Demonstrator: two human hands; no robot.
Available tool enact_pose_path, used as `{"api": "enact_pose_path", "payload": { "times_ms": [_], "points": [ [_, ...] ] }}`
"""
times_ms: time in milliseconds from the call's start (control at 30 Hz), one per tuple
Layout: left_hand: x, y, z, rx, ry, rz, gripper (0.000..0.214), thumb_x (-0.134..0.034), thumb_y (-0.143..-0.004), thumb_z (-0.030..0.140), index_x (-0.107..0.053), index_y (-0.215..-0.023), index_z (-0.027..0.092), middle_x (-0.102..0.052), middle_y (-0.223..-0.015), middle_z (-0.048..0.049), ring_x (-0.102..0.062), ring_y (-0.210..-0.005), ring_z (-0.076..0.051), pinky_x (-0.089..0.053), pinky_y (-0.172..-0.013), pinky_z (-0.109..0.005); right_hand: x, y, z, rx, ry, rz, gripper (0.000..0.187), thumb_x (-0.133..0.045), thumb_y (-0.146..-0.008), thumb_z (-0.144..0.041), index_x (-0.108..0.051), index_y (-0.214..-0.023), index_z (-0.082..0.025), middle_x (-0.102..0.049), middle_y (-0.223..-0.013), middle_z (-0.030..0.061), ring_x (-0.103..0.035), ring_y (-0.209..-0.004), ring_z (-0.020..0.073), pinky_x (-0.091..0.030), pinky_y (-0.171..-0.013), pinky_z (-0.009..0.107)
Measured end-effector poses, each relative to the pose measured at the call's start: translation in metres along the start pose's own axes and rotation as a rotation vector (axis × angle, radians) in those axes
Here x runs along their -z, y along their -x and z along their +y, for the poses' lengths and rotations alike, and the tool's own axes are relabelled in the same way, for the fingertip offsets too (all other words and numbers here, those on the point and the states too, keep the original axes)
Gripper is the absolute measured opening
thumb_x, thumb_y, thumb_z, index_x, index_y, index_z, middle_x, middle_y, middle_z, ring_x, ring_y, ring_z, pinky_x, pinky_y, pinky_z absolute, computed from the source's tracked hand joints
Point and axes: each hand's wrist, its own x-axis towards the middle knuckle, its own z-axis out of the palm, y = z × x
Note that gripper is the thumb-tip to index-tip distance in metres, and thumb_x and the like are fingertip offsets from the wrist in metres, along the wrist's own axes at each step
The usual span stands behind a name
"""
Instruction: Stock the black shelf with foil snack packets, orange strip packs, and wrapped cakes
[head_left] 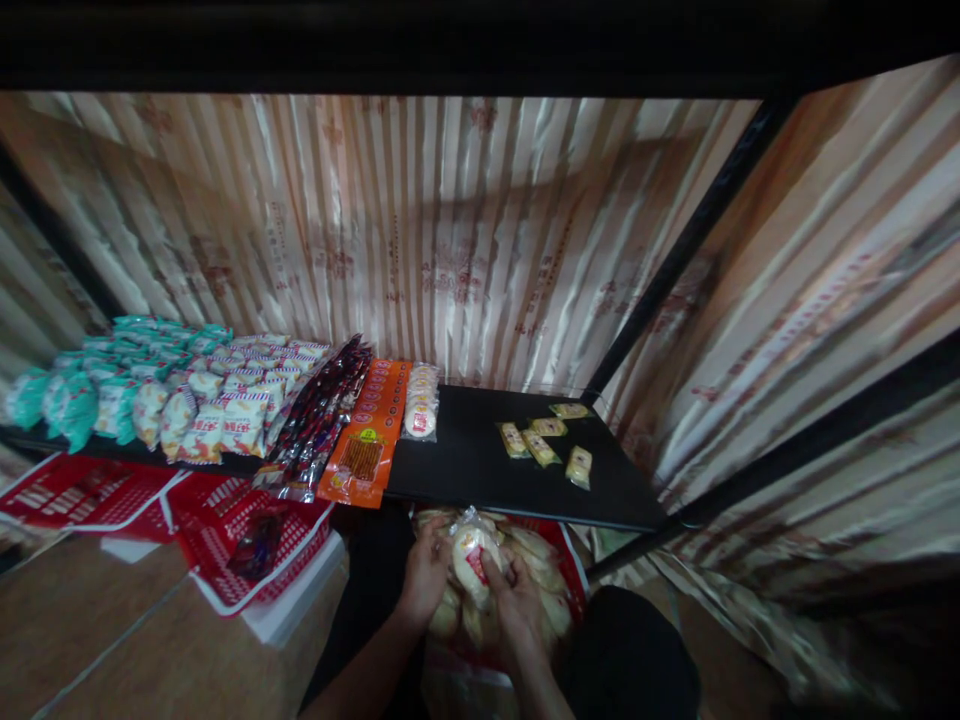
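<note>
Between my two hands is a clear packet of round, pale crackers (471,556) with a red label. My left hand (426,578) grips its left side with curled fingers. On the right side, my right hand (516,598) has its thumb pressed on the front near the label. Below both hands, a red basket (574,575) between my knees holds many similar pale packets (551,598). On the black shelf (457,460) just beyond, a row of similar packets (421,402) stands beside an orange snack bag (366,432).
Several small yellow-green packets (541,446) lie on the shelf's right part. Dark purple packets (315,425), white packets (232,410) and teal packets (112,375) fill its left. Red baskets (225,520) stand on the floor at left. Black posts (682,250) frame the shelf before a striped curtain (465,240).
</note>
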Motion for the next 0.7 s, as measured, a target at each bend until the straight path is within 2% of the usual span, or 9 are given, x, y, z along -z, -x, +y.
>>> {"api": "enact_pose_path", "payload": {
  "times_ms": [67,167,333,433,500,600,700],
  "points": [
    [-0.002,0.001,0.000,0.065,0.119,0.008,0.037,-0.046,-0.082,0.042,-0.054,-0.108,0.017,-0.067,-0.083,-0.0036,-0.063,-0.069,-0.013,-0.050,-0.060,-0.024,-0.009,0.005,-0.001,-0.013,-0.035,0.032,0.040,-0.061,-0.060,-0.055,-0.056,-0.079,-0.020,-0.067,-0.068,0.0038,-0.063,-0.062,0.0218,-0.050,-0.053,0.030],
    [0.003,0.003,0.001,0.106,0.205,0.041,0.038,-0.053,-0.078,0.044,-0.056,-0.103,0.016,-0.066,-0.078,-0.0028,-0.061,-0.063,-0.012,-0.049,-0.057,-0.023,-0.022,0.008,0.001,0.061,-0.014,0.063,0.038,-0.061,-0.062,-0.054,-0.057,-0.079,-0.020,-0.067,-0.068,0.0036,-0.063,-0.064,0.0214,-0.051,-0.057,0.030],
    [0.021,0.002,0.010,0.037,0.121,0.119,0.027,-0.050,-0.080,0.032,-0.057,-0.101,0.017,-0.067,-0.083,-0.0028,-0.062,-0.074,-0.013,-0.050,-0.068,-0.024,-0.040,0.008,-0.004,0.183,0.124,-0.024,0.036,-0.052,-0.072,-0.049,-0.062,-0.091,-0.021,-0.069,-0.080,0.0056,-0.063,-0.074,0.0211,-0.051,-0.064,0.030],
    [0.030,-0.004,0.018,-0.034,0.007,0.085,0.028,-0.045,-0.081,0.026,-0.056,-0.105,0.019,-0.067,-0.094,-0.0028,-0.062,-0.083,-0.014,-0.049,-0.077,-0.026,-0.039,0.002,-0.018,0.249,0.155,-0.046,0.042,-0.053,-0.073,-0.047,-0.061,-0.104,-0.020,-0.068,-0.096,0.0071,-0.062,-0.088,0.0219,-0.050,-0.075,0.031],
    [0.035,-0.010,0.024,-0.076,-0.058,0.047,0.029,-0.043,-0.081,0.025,-0.056,-0.107,0.019,-0.067,-0.100,-0.0030,-0.061,-0.089,-0.015,-0.048,-0.082,-0.027,-0.034,-0.005,-0.027,0.257,0.197,-0.103,0.042,-0.053,-0.073,-0.049,-0.064,-0.102,-0.019,-0.068,-0.099,0.0077,-0.062,-0.092,0.0228,-0.049,-0.079,0.032],
    [0.037,-0.021,0.030,-0.143,-0.116,-0.003,0.031,-0.043,-0.081,0.025,-0.057,-0.108,0.021,-0.065,-0.107,-0.0026,-0.060,-0.097,-0.015,-0.046,-0.086,-0.027,-0.025,-0.021,-0.036,0.244,0.304,-0.208,0.040,-0.053,-0.073,-0.052,-0.067,-0.093,-0.020,-0.070,-0.090,0.0061,-0.063,-0.081,0.0225,-0.049,-0.072,0.032],
    [0.038,-0.035,0.037,-0.168,-0.171,-0.021,0.035,-0.045,-0.080,0.023,-0.056,-0.113,0.022,-0.065,-0.106,-0.0019,-0.060,-0.095,-0.014,-0.046,-0.086,-0.026,-0.023,-0.038,-0.041,0.234,0.330,-0.279,0.041,-0.055,-0.071,-0.054,-0.068,-0.090,-0.020,-0.068,-0.074,0.0029,-0.061,-0.065,0.0194,-0.047,-0.060,0.029]
  ]
}}
